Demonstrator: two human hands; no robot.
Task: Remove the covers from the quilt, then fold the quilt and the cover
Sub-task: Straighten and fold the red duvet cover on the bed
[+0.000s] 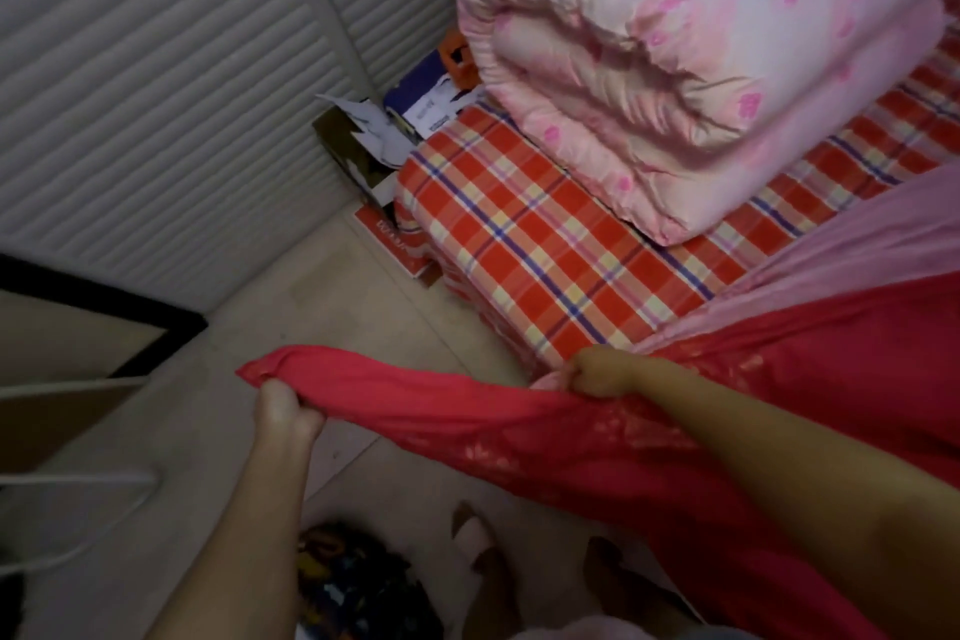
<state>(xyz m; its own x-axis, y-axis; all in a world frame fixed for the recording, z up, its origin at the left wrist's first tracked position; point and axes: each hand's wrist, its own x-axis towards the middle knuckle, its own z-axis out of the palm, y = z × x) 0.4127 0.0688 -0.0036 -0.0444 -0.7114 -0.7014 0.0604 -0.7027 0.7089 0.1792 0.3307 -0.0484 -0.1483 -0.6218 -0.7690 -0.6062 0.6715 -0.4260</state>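
Cover (597, 442) gripped at two points

Left hand (283, 405) holds the bunched red end of the cover above the floor (363, 327), fingers curled tight round the cloth. Right hand (597, 374), a closed fist, clutches the same edge nearer the bed (545, 244). Pink quilt (701, 68) lies folded on the plaid bed, apart from the cover. Cardboard boxes (363, 156) stand beside the bed.

Bare floor (395, 327) lies open between the bed (545, 244) and slatted doors (156, 94), while boxes (374, 161) crowd the corner and a folded quilt (701, 68) fills the bed's far end.
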